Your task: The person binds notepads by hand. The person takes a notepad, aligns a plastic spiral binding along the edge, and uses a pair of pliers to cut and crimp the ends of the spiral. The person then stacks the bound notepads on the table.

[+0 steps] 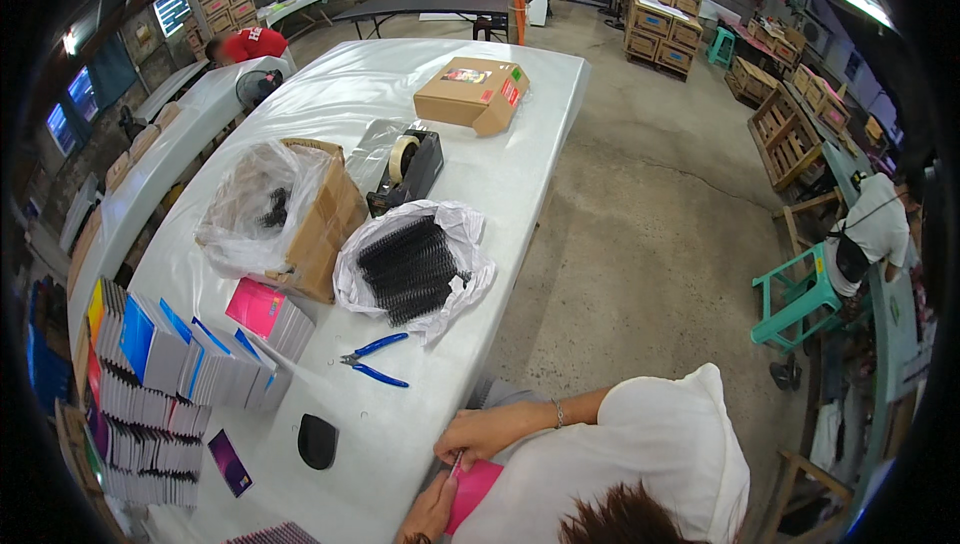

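At the table's near edge, I have a pink-covered booklet (473,493) in my hands. My left hand (430,511) is closed on its side, and its lower part runs toward the bottom rim of the picture. My right hand (478,436) bends over the top end of the booklet, fingers pinched at its edge where a thin dark strip shows; the fingertips are partly hidden. Beyond my hands lie blue-handled cutting pliers (378,362) and a black rounded pad (317,442). Black spiral binding coils (408,266) fill a white paper wrapping (470,234).
Stacked booklets (150,444) and a pink-topped stack (262,312) stand on the left of the white table (320,74). Farther back are a plastic-lined carton (325,214), a tape dispenser (412,169) and a closed box (468,94). A green stool (800,299) and another person (875,224) are at right.
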Demonstrator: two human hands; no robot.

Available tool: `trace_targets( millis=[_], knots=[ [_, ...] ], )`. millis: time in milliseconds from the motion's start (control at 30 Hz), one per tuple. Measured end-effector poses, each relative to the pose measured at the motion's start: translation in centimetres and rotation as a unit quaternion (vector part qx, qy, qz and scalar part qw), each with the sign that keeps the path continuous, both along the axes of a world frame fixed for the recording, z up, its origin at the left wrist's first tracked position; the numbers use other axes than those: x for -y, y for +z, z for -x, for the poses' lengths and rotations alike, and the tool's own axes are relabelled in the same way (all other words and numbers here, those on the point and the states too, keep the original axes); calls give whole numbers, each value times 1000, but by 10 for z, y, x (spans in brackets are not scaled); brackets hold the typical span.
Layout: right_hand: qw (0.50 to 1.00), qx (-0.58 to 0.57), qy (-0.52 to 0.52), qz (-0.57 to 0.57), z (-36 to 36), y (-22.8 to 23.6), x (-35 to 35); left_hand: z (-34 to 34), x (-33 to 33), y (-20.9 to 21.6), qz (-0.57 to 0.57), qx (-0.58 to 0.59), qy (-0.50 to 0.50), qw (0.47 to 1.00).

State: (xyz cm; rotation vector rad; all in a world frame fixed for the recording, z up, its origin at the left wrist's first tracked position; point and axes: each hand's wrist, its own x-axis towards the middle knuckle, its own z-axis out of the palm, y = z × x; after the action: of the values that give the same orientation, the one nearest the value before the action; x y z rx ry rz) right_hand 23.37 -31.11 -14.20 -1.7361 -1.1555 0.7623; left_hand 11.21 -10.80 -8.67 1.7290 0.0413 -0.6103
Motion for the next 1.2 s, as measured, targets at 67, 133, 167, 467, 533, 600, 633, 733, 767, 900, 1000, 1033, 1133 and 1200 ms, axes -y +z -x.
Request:
trace_targets(
  millis=[67,133,167,467,533,600,633,733,767,900,1000,1033,1133,1200],
  knots=[
    [1000,6,-1,9,1,2,-1,2,-1,0,1,0,1,1000],
    [1000,14,9,13,0,3,-4,3,-1,0,3,2,4,1000],
    [1000,19,14,16,0,4,-5,5,-1,1,4,3,6,1000],
    [999,24,38,21,-1,10,-9,11,1,0,12,1,20,1000],
    [998,27,44,31,-2,12,-10,11,1,1,11,0,23,1000],
    [998,30,46,35,-3,10,-11,11,2,2,9,1,24,1000],
    [998,31,46,33,-3,5,-12,11,3,2,8,1,24,1000],
    [997,-7,55,48,-5,9,-11,12,4,3,6,-3,24,1000],
    [996,-27,60,56,-6,13,-10,11,4,3,5,-4,23,1000],
    [997,-66,32,14,-5,18,-2,8,8,4,3,-8,23,1000],
    [997,-70,29,4,-5,18,1,7,9,5,1,-11,21,1000],
    [997,-67,31,3,-6,19,1,7,11,5,1,-13,20,1000],
    [997,-66,35,-2,-5,16,1,4,12,6,-2,-18,19,1000],
    [997,-62,36,-7,-5,10,1,3,14,6,-4,-17,16,1000]
  ],
)
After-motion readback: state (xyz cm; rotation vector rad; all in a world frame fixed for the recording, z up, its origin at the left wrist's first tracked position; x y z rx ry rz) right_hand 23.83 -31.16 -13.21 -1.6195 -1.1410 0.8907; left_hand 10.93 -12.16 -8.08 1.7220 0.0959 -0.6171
